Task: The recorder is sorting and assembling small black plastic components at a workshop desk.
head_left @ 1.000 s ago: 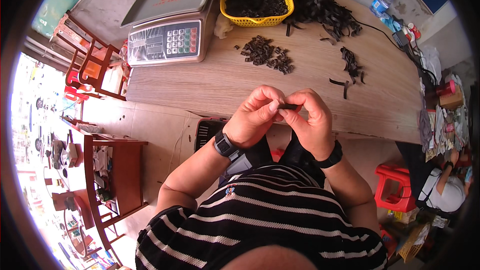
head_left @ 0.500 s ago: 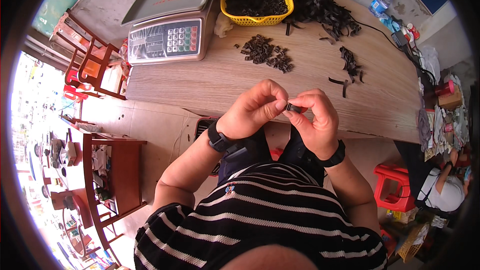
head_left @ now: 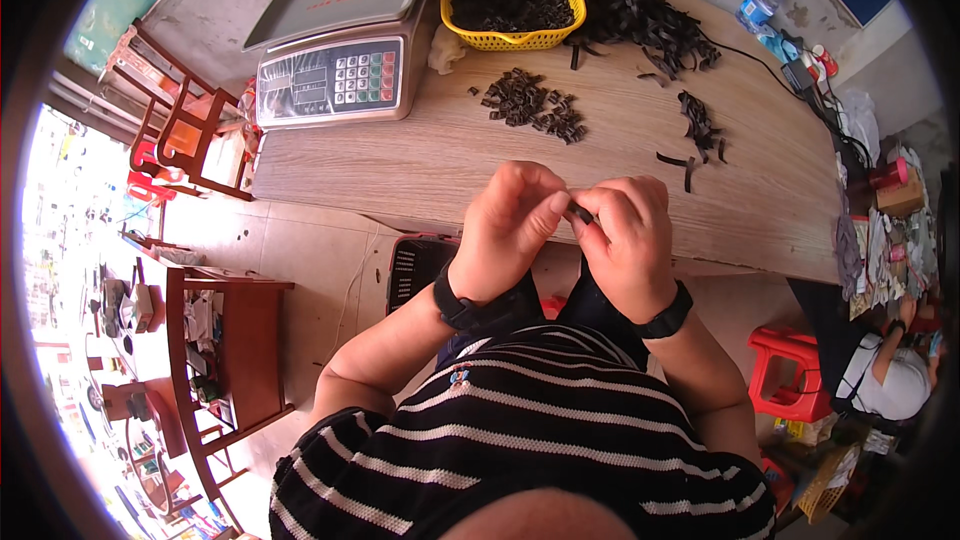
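Note:
My left hand (head_left: 512, 228) and my right hand (head_left: 630, 243) meet just over the near edge of the table, fingertip to fingertip. Between them is a short black strip (head_left: 581, 212), pinched by the right thumb and fingers. The left thumb and forefinger close on its other end, which they mostly hide. Beyond my hands lies a heap of small black folded pieces (head_left: 530, 103). To its right are a small pile of loose black strips (head_left: 698, 120) and a couple of single strips (head_left: 684, 162).
A yellow basket (head_left: 512, 41) full of black pieces stands at the back, beside a large heap of black strips (head_left: 650, 20). At left is a weighing scale (head_left: 330, 80); at back right, a water bottle (head_left: 762, 2). Right of me are a red stool (head_left: 785, 375) and another person (head_left: 885, 380).
My left hand has shifted slightly right and its wrist has turned. The right-hand fingers have curled further round the black strip, which now tilts down to the right.

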